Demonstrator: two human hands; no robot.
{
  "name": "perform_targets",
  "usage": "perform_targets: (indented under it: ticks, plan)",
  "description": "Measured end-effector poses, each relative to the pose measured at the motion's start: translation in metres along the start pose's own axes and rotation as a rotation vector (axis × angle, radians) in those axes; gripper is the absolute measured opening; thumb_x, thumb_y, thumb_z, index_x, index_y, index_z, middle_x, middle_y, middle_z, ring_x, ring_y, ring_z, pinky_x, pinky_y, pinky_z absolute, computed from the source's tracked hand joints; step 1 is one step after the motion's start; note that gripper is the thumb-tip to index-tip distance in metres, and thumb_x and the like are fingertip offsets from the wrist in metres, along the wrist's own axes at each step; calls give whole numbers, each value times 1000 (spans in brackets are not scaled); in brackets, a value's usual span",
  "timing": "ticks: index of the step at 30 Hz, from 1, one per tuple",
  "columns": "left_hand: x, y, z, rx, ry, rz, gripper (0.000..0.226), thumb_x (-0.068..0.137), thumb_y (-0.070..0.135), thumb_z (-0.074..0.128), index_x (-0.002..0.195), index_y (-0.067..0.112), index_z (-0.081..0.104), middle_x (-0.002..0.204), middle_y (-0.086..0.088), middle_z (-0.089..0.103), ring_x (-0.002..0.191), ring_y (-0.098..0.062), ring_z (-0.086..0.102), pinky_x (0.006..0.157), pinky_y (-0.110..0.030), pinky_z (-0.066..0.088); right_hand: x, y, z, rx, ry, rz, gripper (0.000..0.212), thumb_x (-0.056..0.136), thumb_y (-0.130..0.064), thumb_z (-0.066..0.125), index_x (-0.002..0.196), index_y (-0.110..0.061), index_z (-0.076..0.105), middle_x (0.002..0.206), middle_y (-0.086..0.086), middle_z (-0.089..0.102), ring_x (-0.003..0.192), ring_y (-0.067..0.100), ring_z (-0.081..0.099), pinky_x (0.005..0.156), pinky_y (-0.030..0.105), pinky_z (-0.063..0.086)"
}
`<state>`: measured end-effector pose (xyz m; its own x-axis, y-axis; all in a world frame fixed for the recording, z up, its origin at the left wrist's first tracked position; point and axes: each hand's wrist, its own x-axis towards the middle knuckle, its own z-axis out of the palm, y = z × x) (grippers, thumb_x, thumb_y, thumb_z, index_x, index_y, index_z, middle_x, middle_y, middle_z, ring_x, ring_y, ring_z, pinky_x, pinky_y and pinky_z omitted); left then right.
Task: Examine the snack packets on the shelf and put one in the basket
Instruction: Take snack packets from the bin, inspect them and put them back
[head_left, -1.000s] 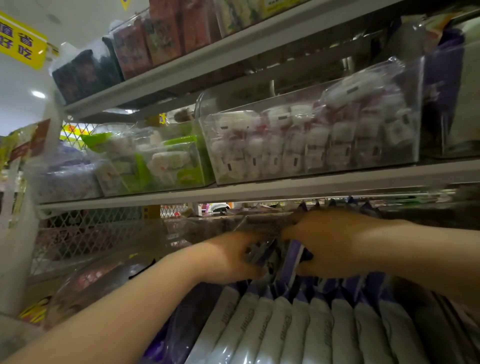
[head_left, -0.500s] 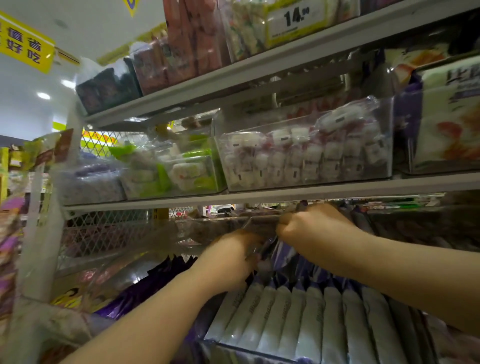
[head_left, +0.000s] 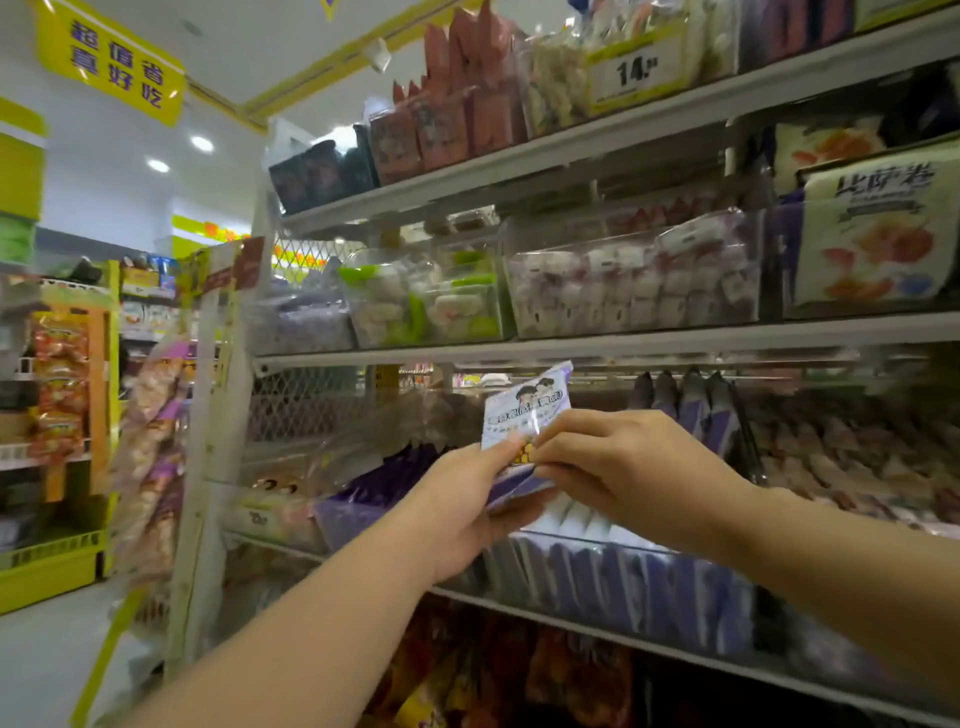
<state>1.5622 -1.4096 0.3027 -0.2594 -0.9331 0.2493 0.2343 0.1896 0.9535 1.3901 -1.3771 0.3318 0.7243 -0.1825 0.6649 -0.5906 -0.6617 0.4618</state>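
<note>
currently left hand (head_left: 467, 512) and right hand (head_left: 631, 470) both pinch one purple snack packet (head_left: 524, 431) by its lower edge; slick film could slip, basket not in view.

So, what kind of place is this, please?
Most likely a snack aisle in a shop: shelves packed with packets in clear bins, a price tag reading 14, and a yellow hanging sign.

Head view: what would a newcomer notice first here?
Both hands meet at centre: the left hand and right hand pinch a pale purple snack packet, lifted clear of the rows of packets below. Behind it, a clear bin of white sweets sits on the shelf above.
</note>
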Motion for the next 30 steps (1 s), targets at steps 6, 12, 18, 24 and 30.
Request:
perform_targets:
  ticks: [6,12,18,24,30]
  plan:
    - [-64,-40,-51,157,156,136,29,94,20,59,124,20,59,117,-2,70,101,-18,67,85,-39,55,-17,-66,60,550,32,478,55,84,-45,62,135,-28,48,135,-12,47,88,-1,56,82,8,43]
    - [-129,-98,-105,353,224,85,42,83,19,71,123,24,57,114,8,71,105,-9,67,85,-25,52,-29,-143,124,1231,90,979,68,85,-43,64,144,-29,32,128,-19,53,86,-4,66,67,22,56]
    - [-165,-155,-143,428,229,-82,50,83,6,73,127,18,54,117,5,71,109,-13,66,95,-33,53,-39,-181,188,1839,67,1231,35,90,-32,56,107,-3,67,102,16,73,96,31,70,87,45,54]
    - [-168,-186,-160,375,348,-67,29,91,16,62,121,15,60,113,1,72,105,-17,68,89,-34,55,-47,-198,222,1951,-16,1194,39,74,-32,65,102,-4,70,98,15,74,82,23,73,64,30,58]
    - [-157,-198,-165,149,544,-57,42,78,47,61,103,14,70,97,-7,76,92,-24,73,88,-44,55,-54,-212,241,1925,-99,1146,32,74,-28,68,96,-6,73,98,17,74,85,24,72,64,25,56]
